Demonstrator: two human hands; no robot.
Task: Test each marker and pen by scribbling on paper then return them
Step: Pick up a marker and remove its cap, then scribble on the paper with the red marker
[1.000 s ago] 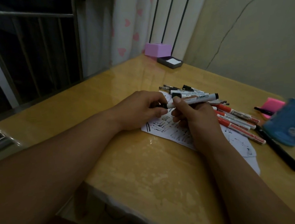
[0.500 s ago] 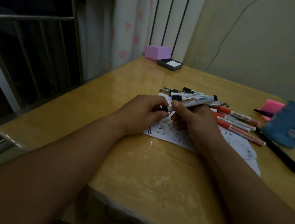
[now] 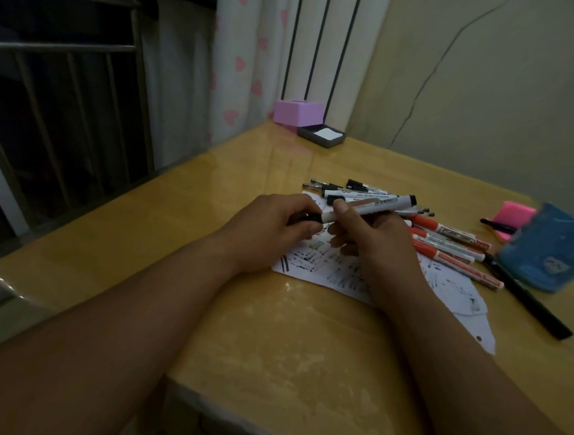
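the white marker lies level above the scribbled paper, long axis running left to right. my left hand curls round its left end, the black cap i think; my right hand pinches the barrel just beside it.

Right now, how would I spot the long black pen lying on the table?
Look to the right side of the yellow wooden table, beside the blue pouch. The long all-black pen lies there, unlike the white-barrelled red-capped markers beside it.
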